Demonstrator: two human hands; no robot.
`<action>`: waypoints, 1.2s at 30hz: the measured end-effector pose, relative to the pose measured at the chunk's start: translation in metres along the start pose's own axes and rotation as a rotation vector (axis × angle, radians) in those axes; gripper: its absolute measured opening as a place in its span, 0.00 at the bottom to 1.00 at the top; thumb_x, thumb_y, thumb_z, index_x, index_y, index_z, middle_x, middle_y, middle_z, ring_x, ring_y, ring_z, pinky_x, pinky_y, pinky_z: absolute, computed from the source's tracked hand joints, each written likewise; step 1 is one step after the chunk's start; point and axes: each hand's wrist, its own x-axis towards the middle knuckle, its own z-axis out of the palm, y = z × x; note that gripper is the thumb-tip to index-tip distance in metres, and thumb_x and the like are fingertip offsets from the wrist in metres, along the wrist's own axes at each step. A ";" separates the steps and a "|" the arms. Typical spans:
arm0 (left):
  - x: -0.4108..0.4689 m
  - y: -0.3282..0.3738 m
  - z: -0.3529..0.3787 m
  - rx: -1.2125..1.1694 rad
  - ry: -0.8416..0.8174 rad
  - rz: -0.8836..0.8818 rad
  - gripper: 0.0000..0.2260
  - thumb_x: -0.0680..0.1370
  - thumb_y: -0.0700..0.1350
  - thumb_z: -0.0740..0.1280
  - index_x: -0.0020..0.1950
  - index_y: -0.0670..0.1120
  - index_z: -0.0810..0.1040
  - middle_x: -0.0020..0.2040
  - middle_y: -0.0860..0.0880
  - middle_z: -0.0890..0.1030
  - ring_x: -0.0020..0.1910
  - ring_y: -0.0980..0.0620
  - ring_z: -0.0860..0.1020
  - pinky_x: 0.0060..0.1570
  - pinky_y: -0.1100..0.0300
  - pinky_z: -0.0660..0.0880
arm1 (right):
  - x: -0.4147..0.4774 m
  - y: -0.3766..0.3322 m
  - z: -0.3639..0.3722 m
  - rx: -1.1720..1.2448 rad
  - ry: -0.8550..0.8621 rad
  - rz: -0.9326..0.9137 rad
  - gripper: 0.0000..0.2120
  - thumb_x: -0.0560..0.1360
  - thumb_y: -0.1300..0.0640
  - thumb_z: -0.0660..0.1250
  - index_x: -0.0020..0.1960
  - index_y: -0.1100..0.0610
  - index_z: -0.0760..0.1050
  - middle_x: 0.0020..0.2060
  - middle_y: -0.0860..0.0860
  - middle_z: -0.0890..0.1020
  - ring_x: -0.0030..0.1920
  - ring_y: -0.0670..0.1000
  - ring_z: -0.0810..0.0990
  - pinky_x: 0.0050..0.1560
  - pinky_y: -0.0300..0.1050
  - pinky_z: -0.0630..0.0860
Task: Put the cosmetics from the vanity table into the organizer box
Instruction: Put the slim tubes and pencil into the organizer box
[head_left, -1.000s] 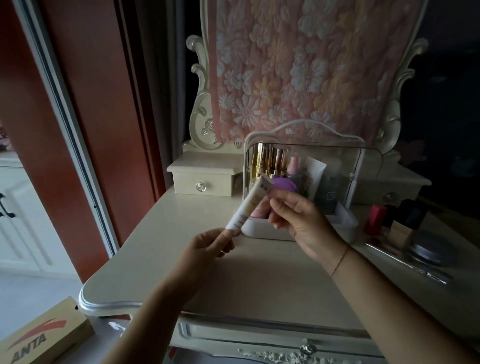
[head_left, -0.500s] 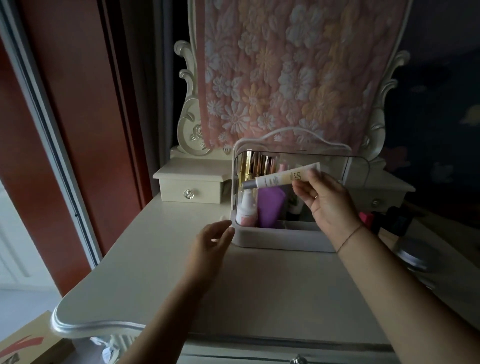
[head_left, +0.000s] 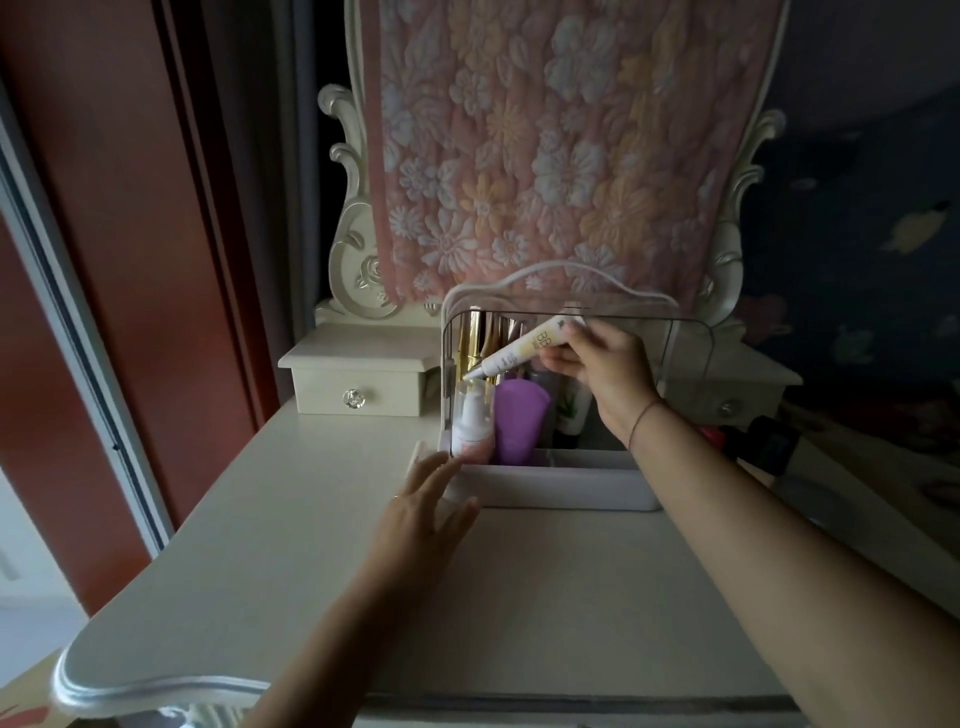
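Over the table (head_left: 311, 519), right hand (head_left: 608, 379) fingers (head_left: 584, 335) pinch the tube (head_left: 519, 353), cap slanting down-left into the organizer box (head_left: 571, 488); left hand (head_left: 421, 514) open nearby.

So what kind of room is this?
Probably a bedroom or dressing corner: a cream vanity table, its carved frame draped with floral cloth, and a clear organizer box holding cosmetics.

forearms (head_left: 779, 545) both bare | right hand (head_left: 597, 364): thin dark cord bracelet (head_left: 642, 423) round the wrist | left hand (head_left: 421, 514): small pale ring (head_left: 396, 497) on one finger, faint
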 end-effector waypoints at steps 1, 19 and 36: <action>0.002 0.003 0.003 0.020 -0.008 0.008 0.23 0.76 0.53 0.63 0.70 0.52 0.65 0.73 0.52 0.63 0.67 0.55 0.65 0.62 0.64 0.62 | 0.004 -0.002 0.000 -0.081 -0.026 -0.026 0.07 0.78 0.62 0.62 0.52 0.63 0.77 0.40 0.57 0.82 0.35 0.48 0.84 0.39 0.40 0.82; 0.008 0.006 0.001 0.018 0.002 0.024 0.22 0.77 0.54 0.61 0.71 0.53 0.64 0.73 0.54 0.63 0.63 0.63 0.62 0.61 0.66 0.61 | 0.032 -0.002 0.040 -0.710 -0.279 -0.085 0.04 0.74 0.64 0.67 0.41 0.59 0.79 0.32 0.56 0.83 0.31 0.48 0.83 0.40 0.42 0.82; 0.006 0.000 -0.001 0.040 -0.019 -0.026 0.22 0.77 0.54 0.61 0.70 0.52 0.65 0.72 0.55 0.64 0.68 0.57 0.65 0.61 0.67 0.59 | 0.027 0.000 0.047 -0.806 -0.268 -0.147 0.03 0.70 0.58 0.72 0.43 0.56 0.81 0.34 0.45 0.80 0.34 0.43 0.77 0.41 0.39 0.76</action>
